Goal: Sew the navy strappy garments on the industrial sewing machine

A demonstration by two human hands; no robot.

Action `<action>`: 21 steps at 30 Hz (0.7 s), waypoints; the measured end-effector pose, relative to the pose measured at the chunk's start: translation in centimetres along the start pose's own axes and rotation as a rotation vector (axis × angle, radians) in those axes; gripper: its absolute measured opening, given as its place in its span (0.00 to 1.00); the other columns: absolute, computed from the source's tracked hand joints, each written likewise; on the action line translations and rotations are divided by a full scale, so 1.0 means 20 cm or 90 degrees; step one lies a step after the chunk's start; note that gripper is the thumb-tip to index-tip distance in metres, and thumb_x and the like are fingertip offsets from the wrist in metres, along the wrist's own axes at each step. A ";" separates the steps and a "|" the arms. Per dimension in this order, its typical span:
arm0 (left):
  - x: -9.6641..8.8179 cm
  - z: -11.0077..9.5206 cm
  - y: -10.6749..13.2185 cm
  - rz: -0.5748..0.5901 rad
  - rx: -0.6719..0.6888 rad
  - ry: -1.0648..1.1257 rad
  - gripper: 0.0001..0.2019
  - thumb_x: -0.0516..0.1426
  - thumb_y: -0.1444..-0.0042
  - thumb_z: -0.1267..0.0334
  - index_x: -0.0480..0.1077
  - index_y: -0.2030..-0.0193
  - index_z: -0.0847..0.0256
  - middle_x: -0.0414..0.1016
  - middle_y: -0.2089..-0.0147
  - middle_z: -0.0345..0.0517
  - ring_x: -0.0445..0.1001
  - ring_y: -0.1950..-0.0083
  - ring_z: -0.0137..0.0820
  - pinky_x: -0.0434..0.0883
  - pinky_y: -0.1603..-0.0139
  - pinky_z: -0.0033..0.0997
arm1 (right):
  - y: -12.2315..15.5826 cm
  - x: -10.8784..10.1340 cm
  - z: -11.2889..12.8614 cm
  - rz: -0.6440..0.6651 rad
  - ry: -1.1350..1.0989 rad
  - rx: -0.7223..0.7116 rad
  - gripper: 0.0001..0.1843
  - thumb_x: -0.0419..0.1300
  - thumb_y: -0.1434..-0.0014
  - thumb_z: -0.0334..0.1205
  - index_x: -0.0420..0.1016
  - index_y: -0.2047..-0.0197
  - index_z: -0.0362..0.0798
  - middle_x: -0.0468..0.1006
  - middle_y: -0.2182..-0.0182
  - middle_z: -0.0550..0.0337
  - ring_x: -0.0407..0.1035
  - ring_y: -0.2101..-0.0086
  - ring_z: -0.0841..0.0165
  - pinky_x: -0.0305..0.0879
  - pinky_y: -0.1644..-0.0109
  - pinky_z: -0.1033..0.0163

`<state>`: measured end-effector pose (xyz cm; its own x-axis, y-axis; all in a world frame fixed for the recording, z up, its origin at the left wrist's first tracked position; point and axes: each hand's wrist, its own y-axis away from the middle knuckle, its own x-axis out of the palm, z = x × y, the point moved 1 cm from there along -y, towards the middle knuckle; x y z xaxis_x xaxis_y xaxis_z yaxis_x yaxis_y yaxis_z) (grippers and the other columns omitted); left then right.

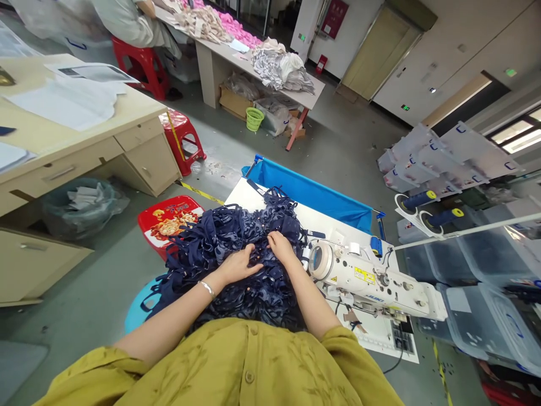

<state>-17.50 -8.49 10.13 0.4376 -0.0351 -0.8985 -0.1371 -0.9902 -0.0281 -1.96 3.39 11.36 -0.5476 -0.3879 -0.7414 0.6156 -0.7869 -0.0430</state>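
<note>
A big heap of dark navy garments with many narrow straps covers the near end of the white sewing table and hangs over its left side. My left hand rests on the heap, its thumb and fingers apart and reaching over the cloth. A silver bangle circles that wrist. Just to its right, my right hand has its fingers curled together on a navy garment; the fingertips are partly hidden in the folds. Right of the heap stands a white sewing machine.
A blue cloth bin runs along the table's far edge. Left of the heap are a red printed stool and a light blue round seat. Thread cones stand at right, near stacked clear boxes. A seated person is at upper left.
</note>
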 end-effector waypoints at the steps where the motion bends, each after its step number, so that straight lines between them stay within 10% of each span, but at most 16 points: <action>1: 0.01 0.00 0.00 0.000 -0.012 0.006 0.29 0.50 0.40 0.44 0.58 0.43 0.68 0.76 0.52 0.60 0.79 0.55 0.46 0.74 0.58 0.40 | 0.00 0.00 0.01 0.006 0.006 -0.011 0.07 0.53 0.36 0.39 0.72 0.61 0.50 0.78 0.61 0.57 0.75 0.64 0.68 0.67 0.56 0.65; 9: 0.03 0.00 -0.02 0.012 0.002 0.025 0.25 0.46 0.38 0.42 0.67 0.52 0.62 0.77 0.53 0.56 0.77 0.51 0.46 0.72 0.51 0.43 | -0.18 -0.08 0.15 -0.096 -0.028 -0.036 0.22 0.37 0.30 0.45 0.67 0.48 0.48 0.78 0.54 0.55 0.72 0.53 0.68 0.66 0.47 0.64; 15: 0.03 0.00 0.00 0.005 -0.001 0.029 0.25 0.46 0.38 0.42 0.69 0.54 0.62 0.74 0.51 0.56 0.77 0.55 0.45 0.73 0.53 0.43 | -0.30 -0.07 0.13 -0.039 0.059 -0.022 0.12 0.44 0.32 0.37 0.66 0.52 0.45 0.78 0.56 0.47 0.71 0.51 0.61 0.62 0.45 0.56; 21: 0.00 0.01 -0.02 -0.077 -0.054 0.076 0.48 0.54 0.45 0.39 0.36 0.30 0.68 0.42 0.27 0.67 0.65 0.36 0.47 0.71 0.46 0.40 | -0.10 -0.03 0.06 0.079 0.045 -0.028 0.10 0.42 0.30 0.41 0.61 0.52 0.50 0.81 0.68 0.59 0.77 0.63 0.66 0.67 0.54 0.62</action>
<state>-17.55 -8.04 10.04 0.5495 0.0739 -0.8322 -0.0043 -0.9958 -0.0912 -3.57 4.51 12.64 -0.4256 -0.4443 -0.7883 0.7008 -0.7130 0.0236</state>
